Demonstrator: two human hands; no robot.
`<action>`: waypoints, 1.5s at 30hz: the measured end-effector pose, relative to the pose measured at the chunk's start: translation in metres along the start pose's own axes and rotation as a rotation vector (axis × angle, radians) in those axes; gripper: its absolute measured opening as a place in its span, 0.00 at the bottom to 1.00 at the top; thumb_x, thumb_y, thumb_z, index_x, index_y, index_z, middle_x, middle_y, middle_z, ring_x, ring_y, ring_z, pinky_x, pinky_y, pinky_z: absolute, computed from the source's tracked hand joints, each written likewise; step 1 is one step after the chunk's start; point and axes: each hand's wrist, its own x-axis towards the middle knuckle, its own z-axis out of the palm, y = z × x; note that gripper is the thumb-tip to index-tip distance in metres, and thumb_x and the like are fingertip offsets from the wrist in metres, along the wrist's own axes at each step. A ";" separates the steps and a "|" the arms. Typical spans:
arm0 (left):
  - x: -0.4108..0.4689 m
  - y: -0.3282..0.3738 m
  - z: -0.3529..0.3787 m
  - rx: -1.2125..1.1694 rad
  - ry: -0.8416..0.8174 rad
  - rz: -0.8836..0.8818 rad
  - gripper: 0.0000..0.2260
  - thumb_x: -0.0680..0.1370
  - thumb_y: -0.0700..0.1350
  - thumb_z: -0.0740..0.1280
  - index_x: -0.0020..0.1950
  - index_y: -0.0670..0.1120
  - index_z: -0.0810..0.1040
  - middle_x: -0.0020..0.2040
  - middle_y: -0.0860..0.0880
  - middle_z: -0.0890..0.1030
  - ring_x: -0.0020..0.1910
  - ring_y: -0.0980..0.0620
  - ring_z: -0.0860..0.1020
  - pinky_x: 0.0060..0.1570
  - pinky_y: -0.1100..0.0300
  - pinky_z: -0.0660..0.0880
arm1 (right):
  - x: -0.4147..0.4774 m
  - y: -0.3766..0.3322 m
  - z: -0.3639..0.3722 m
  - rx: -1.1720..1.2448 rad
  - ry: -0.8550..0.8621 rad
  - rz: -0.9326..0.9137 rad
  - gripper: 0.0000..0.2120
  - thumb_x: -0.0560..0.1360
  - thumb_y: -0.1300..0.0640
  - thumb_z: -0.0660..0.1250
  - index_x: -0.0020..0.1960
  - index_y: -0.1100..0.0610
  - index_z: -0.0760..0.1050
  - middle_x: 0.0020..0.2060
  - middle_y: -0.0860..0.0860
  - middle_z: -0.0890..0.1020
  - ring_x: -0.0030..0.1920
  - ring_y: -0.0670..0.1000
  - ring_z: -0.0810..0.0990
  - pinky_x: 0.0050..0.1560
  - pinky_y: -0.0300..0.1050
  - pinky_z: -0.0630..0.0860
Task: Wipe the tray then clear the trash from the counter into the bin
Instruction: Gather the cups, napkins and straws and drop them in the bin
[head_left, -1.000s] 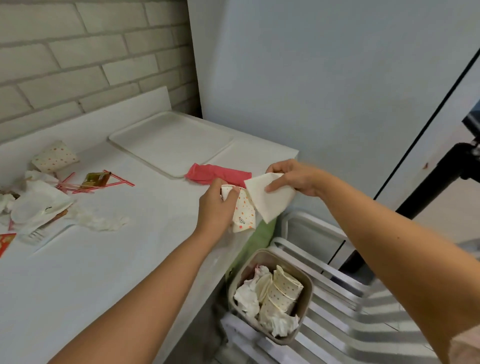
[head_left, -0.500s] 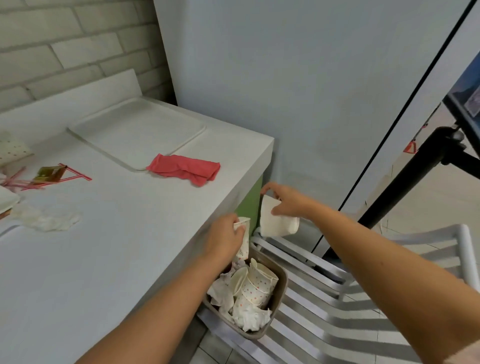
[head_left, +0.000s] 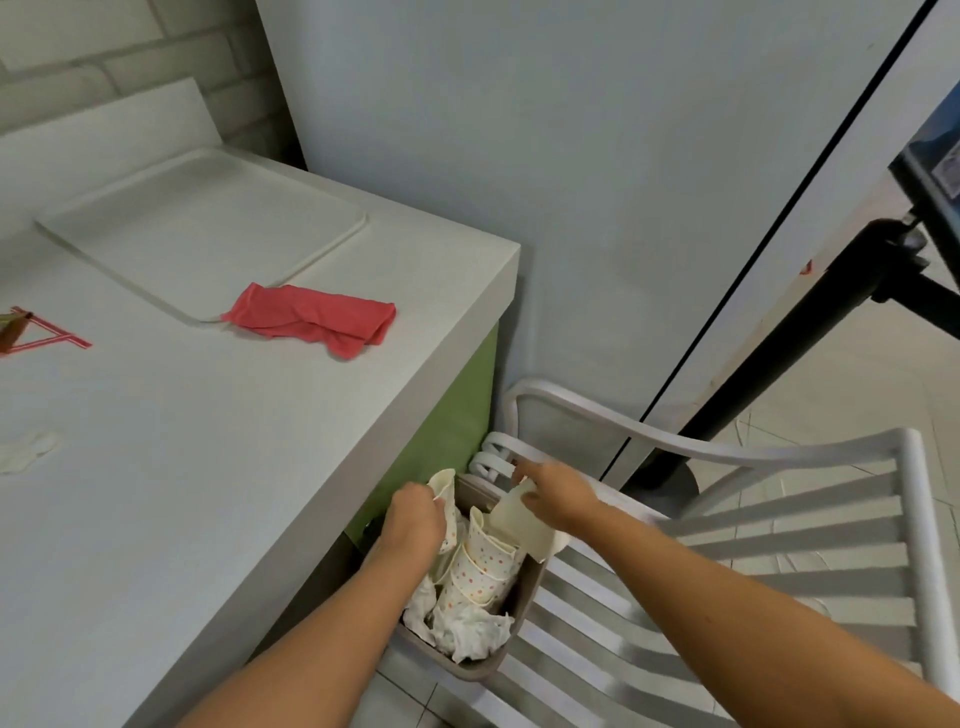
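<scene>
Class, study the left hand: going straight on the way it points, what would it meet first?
Probably the stacked spotted cups in the bin; the left hand, holding a cup, points down into it. Depth is unclear.

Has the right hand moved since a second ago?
Yes. The right hand, holding a flattened white paper cup, went down from the white counter's edge to just above the grey plastic bin.

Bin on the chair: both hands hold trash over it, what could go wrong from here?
The bin looks packed with cups and napkins, so new pieces may perch on top and roll out. The flattened cup in the right hand overhangs the rim toward the chair; dropped there, it could slip between the slats.
</scene>
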 end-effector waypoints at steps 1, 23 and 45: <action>0.000 0.000 0.003 0.005 -0.016 -0.017 0.14 0.81 0.45 0.58 0.59 0.37 0.76 0.57 0.40 0.78 0.55 0.45 0.78 0.49 0.57 0.74 | 0.000 0.000 0.004 0.001 -0.012 -0.006 0.17 0.77 0.59 0.59 0.64 0.52 0.72 0.60 0.54 0.78 0.60 0.55 0.75 0.54 0.44 0.71; -0.008 -0.016 0.003 -0.144 -0.323 0.078 0.30 0.78 0.40 0.60 0.77 0.48 0.50 0.72 0.45 0.65 0.69 0.46 0.67 0.68 0.53 0.67 | 0.007 -0.029 0.001 -0.088 -0.243 -0.056 0.30 0.77 0.59 0.63 0.76 0.53 0.54 0.66 0.57 0.73 0.64 0.57 0.73 0.60 0.49 0.71; -0.038 0.030 -0.125 -0.340 0.287 0.315 0.09 0.78 0.39 0.60 0.47 0.39 0.80 0.42 0.41 0.82 0.41 0.46 0.78 0.39 0.61 0.68 | 0.006 -0.145 -0.102 -0.289 0.142 -0.265 0.10 0.77 0.58 0.58 0.51 0.59 0.78 0.48 0.55 0.81 0.50 0.56 0.79 0.39 0.44 0.70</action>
